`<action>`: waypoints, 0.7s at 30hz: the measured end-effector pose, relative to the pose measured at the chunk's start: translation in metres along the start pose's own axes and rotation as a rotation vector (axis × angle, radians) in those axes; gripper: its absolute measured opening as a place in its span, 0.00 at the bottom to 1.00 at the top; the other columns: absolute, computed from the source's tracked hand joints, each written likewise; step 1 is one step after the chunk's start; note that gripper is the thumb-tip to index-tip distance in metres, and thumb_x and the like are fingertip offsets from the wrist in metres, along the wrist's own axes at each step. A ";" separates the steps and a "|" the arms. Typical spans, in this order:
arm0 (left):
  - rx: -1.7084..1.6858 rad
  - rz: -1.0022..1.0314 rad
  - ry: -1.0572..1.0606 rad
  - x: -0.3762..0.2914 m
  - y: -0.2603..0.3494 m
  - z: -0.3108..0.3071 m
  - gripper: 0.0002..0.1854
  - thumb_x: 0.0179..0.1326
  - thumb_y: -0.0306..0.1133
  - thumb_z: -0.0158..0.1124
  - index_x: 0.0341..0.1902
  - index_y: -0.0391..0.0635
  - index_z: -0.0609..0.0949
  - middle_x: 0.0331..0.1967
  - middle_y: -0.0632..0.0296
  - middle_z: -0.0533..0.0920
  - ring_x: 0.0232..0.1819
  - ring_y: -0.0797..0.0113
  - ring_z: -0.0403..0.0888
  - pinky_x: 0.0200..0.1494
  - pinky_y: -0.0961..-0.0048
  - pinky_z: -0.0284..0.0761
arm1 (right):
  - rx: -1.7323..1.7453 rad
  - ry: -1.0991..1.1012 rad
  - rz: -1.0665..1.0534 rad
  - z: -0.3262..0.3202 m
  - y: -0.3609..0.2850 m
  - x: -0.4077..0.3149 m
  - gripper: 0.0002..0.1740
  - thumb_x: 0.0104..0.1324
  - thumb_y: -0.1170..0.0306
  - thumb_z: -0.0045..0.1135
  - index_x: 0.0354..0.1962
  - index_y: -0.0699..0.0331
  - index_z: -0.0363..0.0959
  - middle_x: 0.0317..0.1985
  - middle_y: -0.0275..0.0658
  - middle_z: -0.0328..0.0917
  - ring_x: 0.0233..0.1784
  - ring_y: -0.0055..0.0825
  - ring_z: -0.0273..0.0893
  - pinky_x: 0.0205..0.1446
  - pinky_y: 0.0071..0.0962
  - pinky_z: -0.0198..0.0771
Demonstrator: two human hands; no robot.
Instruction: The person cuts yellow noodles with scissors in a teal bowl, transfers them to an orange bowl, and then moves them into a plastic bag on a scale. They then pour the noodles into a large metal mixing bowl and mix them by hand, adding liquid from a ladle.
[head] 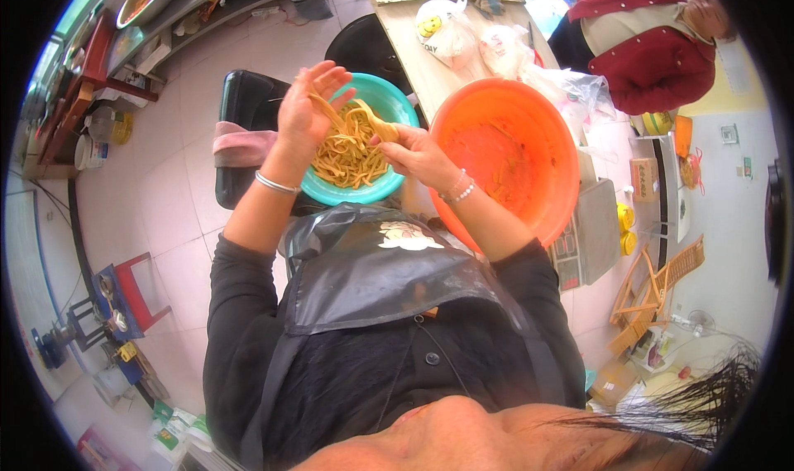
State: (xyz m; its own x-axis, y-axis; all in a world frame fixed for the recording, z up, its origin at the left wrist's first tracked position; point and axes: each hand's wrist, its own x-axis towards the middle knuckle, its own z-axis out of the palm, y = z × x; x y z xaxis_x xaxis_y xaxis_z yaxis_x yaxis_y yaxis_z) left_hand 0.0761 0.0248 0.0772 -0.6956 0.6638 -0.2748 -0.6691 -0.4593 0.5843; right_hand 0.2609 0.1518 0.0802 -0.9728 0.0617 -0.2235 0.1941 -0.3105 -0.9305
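Several yellow-brown strips of food (pixel 352 154), whose kind I cannot tell, fill a turquoise plastic basin (pixel 406 102) in front of me. My left hand (pixel 307 111) is raised over the basin's left side, its fingers spread. One strip runs from its palm down towards the pile; whether the thumb pins it is unclear. Above the basin's right side, my right hand (pixel 419 151) pinches a wider yellowish strip (pixel 386 130) between thumb and fingers. Beside it stands a large orange plastic basin (pixel 561 142) with a few scraps and reddish residue inside.
A black chair (pixel 248 99) with a pink cloth (pixel 242 145) is at the left. Filled plastic bags (pixel 450 40) lie on a wooden table (pixel 409 21). Across it stands a person in a red jacket (pixel 651 55). A grey drawer unit (pixel 595 232) is right of the orange basin.
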 end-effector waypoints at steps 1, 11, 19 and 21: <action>0.033 0.030 0.050 0.006 0.009 -0.010 0.23 0.74 0.45 0.37 0.51 0.38 0.76 0.49 0.48 0.79 0.57 0.49 0.74 0.65 0.47 0.66 | 0.057 -0.008 0.019 0.000 0.000 -0.002 0.12 0.72 0.69 0.48 0.48 0.65 0.73 0.18 0.23 0.60 0.19 0.10 0.54 0.23 0.15 0.53; 0.378 -0.794 -0.006 -0.037 -0.039 -0.087 0.56 0.61 0.75 0.20 0.48 0.29 0.78 0.46 0.40 0.80 0.56 0.44 0.74 0.61 0.47 0.64 | 0.200 0.063 0.110 0.017 0.011 0.015 0.19 0.74 0.67 0.44 0.60 0.60 0.62 0.20 0.27 0.65 0.17 0.10 0.58 0.23 0.11 0.57; -0.146 -0.517 -0.229 -0.026 -0.043 -0.020 0.30 0.73 0.54 0.39 0.54 0.35 0.72 0.30 0.61 0.76 0.30 0.68 0.72 0.40 0.70 0.70 | -0.332 0.064 0.073 0.027 0.041 -0.017 0.08 0.70 0.68 0.48 0.38 0.65 0.67 0.22 0.31 0.70 0.23 0.17 0.66 0.28 0.22 0.63; -0.039 -0.501 -0.167 -0.030 -0.044 -0.010 0.24 0.74 0.48 0.41 0.50 0.36 0.73 0.23 0.68 0.68 0.21 0.76 0.61 0.27 0.77 0.62 | -0.248 0.032 0.206 0.021 0.040 -0.022 0.09 0.71 0.66 0.47 0.39 0.65 0.68 0.25 0.33 0.71 0.27 0.19 0.68 0.33 0.24 0.66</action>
State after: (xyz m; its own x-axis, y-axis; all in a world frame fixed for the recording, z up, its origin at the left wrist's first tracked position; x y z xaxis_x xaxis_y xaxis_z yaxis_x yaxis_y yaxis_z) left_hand 0.1239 0.0187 0.0523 -0.2390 0.8912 -0.3855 -0.9202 -0.0812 0.3829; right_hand 0.2874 0.1177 0.0540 -0.9062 0.0525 -0.4196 0.4151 -0.0788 -0.9064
